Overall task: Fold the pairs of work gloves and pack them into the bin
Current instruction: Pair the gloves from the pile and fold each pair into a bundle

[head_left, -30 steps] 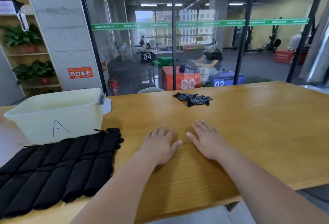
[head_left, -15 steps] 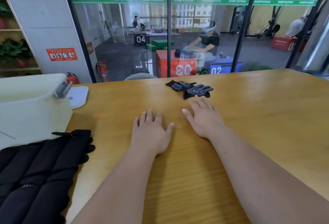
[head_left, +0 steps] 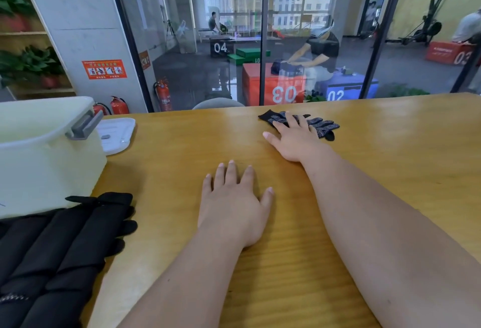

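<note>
A pair of black work gloves (head_left: pixel 321 125) with white grip dots lies near the far edge of the wooden table (head_left: pixel 403 150). My right hand (head_left: pixel 296 137) is stretched out flat, its straight fingers resting on top of that pair. My left hand (head_left: pixel 234 202) lies palm down on the table in the middle, holding nothing. The pale plastic bin (head_left: pixel 49 155) stands at the left. In front of the bin lies a row of folded black gloves (head_left: pixel 59 254), packed side by side.
The bin's white lid (head_left: pixel 117 132) lies flat on the table behind the bin. A grey latch (head_left: pixel 83 127) sticks out from the bin's rim. A glass wall runs behind the table's far edge, and a chair back (head_left: pixel 218 103) shows just beyond it.
My right hand has slid forward across the table and now touches the dotted gloves. My left hand stays flat in the middle. The view has moved closer and turned a little to the right.
</note>
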Motion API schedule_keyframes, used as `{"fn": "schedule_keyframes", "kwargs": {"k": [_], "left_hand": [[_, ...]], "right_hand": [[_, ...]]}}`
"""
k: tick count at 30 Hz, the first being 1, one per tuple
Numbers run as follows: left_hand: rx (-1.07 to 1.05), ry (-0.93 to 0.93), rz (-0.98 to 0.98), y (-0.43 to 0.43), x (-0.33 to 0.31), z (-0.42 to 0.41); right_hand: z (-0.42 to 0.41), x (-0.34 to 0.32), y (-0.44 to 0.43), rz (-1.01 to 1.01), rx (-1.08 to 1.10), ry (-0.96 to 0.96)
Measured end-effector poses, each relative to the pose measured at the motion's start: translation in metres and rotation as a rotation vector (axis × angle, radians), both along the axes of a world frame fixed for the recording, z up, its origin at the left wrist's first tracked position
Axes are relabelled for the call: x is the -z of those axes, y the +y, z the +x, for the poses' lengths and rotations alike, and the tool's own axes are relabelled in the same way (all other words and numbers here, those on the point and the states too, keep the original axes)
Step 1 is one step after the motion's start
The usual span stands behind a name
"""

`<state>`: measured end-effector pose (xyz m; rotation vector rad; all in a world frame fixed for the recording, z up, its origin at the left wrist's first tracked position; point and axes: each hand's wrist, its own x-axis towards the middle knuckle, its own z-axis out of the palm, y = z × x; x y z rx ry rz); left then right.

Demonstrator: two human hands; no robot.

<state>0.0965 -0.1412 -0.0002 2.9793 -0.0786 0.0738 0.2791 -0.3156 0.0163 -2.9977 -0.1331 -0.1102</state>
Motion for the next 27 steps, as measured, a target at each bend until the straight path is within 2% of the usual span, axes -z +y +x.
{"fn": "schedule_keyframes", "kwargs": {"k": [4, 21, 27], "left_hand": [[-0.004, 0.001, 0.001, 0.000, 0.000, 0.001], [0.006, 0.005, -0.034, 0.002, -0.001, 0.003], [0.006, -0.132, -0.233, 0.006, -0.001, 0.001]], "right_hand": [[0.002, 0.000, 0.001, 0.002, -0.004, 0.089], [-0.073, 0.011, 0.006, -0.011, -0.074, -0.011], [-0.122, 0.016, 0.014, -0.001, -0.144, -0.057]]}}
